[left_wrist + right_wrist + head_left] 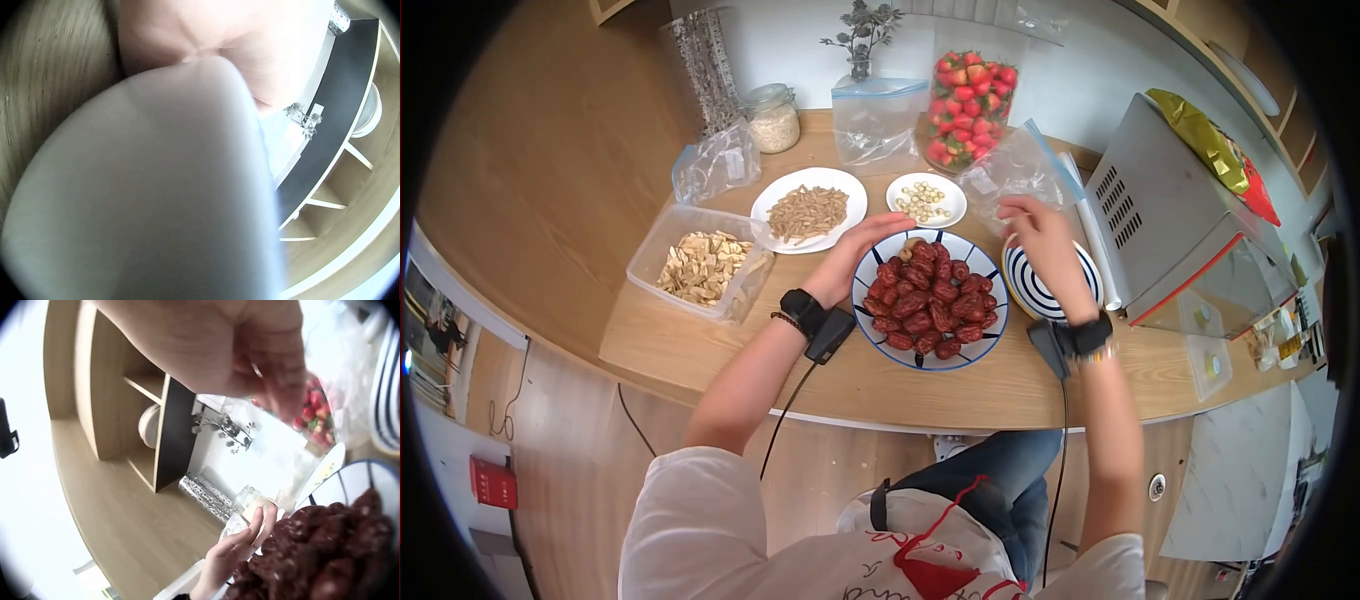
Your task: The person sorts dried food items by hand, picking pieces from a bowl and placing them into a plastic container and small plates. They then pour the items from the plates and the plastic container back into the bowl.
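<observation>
A white bowl with blue lines (865, 322) holds wrinkled dark red dates (930, 300). My left hand (850, 262) lies along its left side, fingers stretched toward the back rim; the bowl's pale outer wall (144, 181) fills much of the left wrist view, against the palm (206, 37). My right hand (1045, 255) hovers right of the bowl, above a blue-and-white ringed plate (1040, 285), its fingers loosely bent and pointing left. The right wrist view shows this hand (231, 350) above the dates (319, 556), with nothing clearly visible in its fingers.
Behind the bowl are a small plate of pale pieces (925, 200), a plate of brown sticks (808, 210) and a bag of strawberries (972, 110). A plastic tub of dried slices (705, 268) stands left. Clear bags (1020, 165) and a grey appliance (1160, 190) are right.
</observation>
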`<state>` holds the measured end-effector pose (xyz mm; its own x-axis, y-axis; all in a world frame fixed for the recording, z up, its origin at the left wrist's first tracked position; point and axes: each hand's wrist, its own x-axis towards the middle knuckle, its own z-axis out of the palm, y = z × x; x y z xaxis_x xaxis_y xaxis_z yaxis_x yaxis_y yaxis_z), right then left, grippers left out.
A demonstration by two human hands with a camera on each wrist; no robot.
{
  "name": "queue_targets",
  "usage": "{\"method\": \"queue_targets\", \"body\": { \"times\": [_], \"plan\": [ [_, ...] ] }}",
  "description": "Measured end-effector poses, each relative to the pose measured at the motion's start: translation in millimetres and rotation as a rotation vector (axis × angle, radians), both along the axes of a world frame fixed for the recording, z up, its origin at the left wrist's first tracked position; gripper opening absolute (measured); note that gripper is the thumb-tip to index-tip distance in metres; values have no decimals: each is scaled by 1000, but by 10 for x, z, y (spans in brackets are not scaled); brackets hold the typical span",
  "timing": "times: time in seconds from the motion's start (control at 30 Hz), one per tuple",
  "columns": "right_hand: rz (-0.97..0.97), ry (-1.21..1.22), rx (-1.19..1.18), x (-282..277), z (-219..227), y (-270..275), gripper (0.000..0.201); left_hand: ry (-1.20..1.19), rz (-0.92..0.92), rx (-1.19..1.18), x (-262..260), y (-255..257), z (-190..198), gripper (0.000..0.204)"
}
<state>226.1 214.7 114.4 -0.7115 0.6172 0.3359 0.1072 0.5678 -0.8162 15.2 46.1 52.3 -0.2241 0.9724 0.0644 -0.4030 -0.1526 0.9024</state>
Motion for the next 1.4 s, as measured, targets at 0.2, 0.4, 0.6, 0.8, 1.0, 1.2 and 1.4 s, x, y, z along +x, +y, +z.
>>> {"method": "queue_targets", "body": {
  "times": [0.2,0.4,0.6,0.8,1.0,1.2,1.4],
  "plan": [
    [176,-408,-298,-875,-518,774,26,-28,66,-61,-50,50,-84,34],
    [80,-384,-569,-1079,-651,847,22,-54,82,-57,-81,103,-153,29],
    [186,-505,-732,-1091,-639,892,12,-37,101,-73,-96,84,-123,28],
    [212,-451,-904,-1142,-652,865,9,-69,112,-76,-79,88,-155,26],
    [257,-299,-771,-1000,-483,852,12,-54,128,-89,-88,85,-138,28],
    [306,-300,-417,-642,86,649,16,-32,115,-92,-133,90,-171,31],
    [319,-395,-340,-243,178,402,28,-33,102,-90,-102,95,-136,33]
  ]
}}
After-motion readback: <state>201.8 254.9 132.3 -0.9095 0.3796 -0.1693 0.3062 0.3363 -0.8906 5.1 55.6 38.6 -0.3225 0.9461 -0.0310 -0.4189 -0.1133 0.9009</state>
